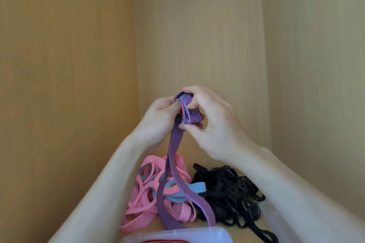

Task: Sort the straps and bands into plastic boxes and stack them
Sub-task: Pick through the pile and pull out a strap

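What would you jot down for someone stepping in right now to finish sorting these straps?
Left hand and right hand: both pinch the striped strap, partly folded, tail hanging down to the clear plastic box.
Pink bands, blue band and black straps lie heaped behind the box.
Done: something red already boxed.
Left: finish folding, box the heaps, stack.

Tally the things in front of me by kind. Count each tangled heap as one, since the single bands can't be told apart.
Striped strap, gripped by the left hand and the right hand: 1
Heap of pink bands, with light blue bands mixed in: 1
Heap of black straps: 1
Clear plastic box: 1
Total: 4
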### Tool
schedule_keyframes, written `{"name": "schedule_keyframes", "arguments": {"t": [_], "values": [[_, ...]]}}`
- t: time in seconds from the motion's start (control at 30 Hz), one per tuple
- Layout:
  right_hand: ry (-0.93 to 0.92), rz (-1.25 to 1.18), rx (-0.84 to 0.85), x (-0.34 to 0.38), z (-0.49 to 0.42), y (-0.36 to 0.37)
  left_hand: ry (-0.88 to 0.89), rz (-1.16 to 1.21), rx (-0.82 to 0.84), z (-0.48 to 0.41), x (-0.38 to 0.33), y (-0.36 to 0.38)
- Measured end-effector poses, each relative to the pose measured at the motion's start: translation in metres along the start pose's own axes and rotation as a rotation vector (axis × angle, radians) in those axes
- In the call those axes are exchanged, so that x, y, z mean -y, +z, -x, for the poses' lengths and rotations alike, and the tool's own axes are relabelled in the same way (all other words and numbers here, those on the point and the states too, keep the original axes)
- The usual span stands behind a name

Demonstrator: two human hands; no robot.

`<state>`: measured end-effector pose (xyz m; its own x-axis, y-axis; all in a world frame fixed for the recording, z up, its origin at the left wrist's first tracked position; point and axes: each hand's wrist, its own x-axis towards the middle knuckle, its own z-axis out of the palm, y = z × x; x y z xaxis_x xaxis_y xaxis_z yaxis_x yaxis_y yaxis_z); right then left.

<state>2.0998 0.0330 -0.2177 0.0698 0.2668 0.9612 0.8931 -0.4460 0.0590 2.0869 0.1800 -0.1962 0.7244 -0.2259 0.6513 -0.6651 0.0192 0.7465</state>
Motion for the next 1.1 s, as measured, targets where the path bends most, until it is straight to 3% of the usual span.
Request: {"name": "schedule_keyframes", "arguments": {"t": [0.23, 0.47, 0.7, 0.87, 1.1], "values": [[-0.02, 0.012, -0.044, -0.002, 0.001, 0.004, -0.033, 0.252, 0.083, -0.001, -0.004, -0.002], [-0.038, -0.014, -0.119, -0.003, 0.002, 0.004, -0.08, 0.349, 0.225, 0.005, -0.012, -0.002], [-0.061, 0.012, -0.005, -0.001, 0.005, 0.011, -0.129, 0.497, 0.021, 0.001, -0.008, 0.003], [-0.022, 0.019, -0.003, 0.004, 0.009, 0.01, -0.124, 0.402, -0.078, -0.003, -0.007, -0.001], [0.304, -0.164, -0.045, -0.001, 0.0, -0.007, -0.201, 0.258, -0.047, -0.002, 0.003, 0.002]]}}
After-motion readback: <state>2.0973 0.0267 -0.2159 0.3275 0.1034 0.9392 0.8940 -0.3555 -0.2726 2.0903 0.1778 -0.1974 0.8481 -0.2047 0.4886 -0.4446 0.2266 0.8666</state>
